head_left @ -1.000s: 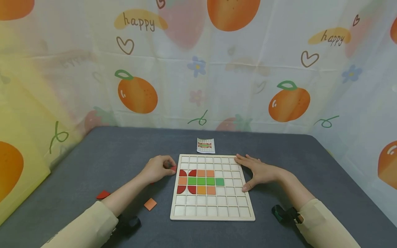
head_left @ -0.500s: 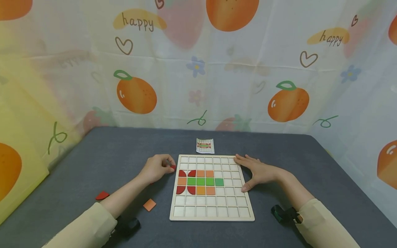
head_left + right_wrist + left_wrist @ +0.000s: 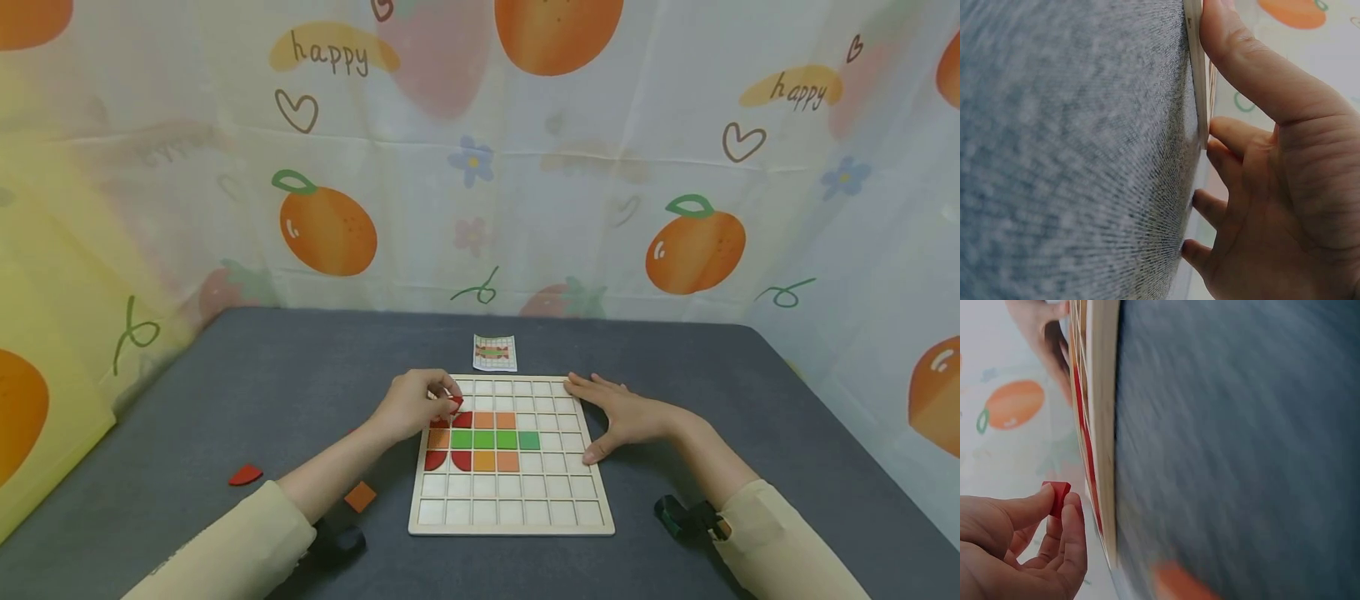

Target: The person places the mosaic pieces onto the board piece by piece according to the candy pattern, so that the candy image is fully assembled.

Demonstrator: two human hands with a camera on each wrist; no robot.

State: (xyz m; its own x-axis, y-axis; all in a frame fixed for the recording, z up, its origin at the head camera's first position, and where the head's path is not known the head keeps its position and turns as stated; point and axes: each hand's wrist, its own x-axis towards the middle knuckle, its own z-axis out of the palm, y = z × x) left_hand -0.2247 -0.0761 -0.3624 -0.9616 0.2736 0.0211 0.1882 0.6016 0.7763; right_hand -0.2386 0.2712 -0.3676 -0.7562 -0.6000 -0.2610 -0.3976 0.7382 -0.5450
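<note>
Between thumb and fingertips, my left hand pinches a small red tile, held over the upper left of a pale wooden grid board. The hand hides part of the board's left edge there. Red rounded tiles, orange squares and a row of green squares fill several cells on the left and middle. At the board's right edge rests my right hand, fingers spread and fairly straight, thumb and fingertips touching the rim.
A small printed card with a coloured grid pattern lies behind the board. Left of the board, on the dark table, are a loose red tile and an orange square tile. A patterned curtain hangs behind.
My left hand has moved right with the red tile, from beside the board's left edge to over its upper left cells. My right hand stays in place on the board's edge.
</note>
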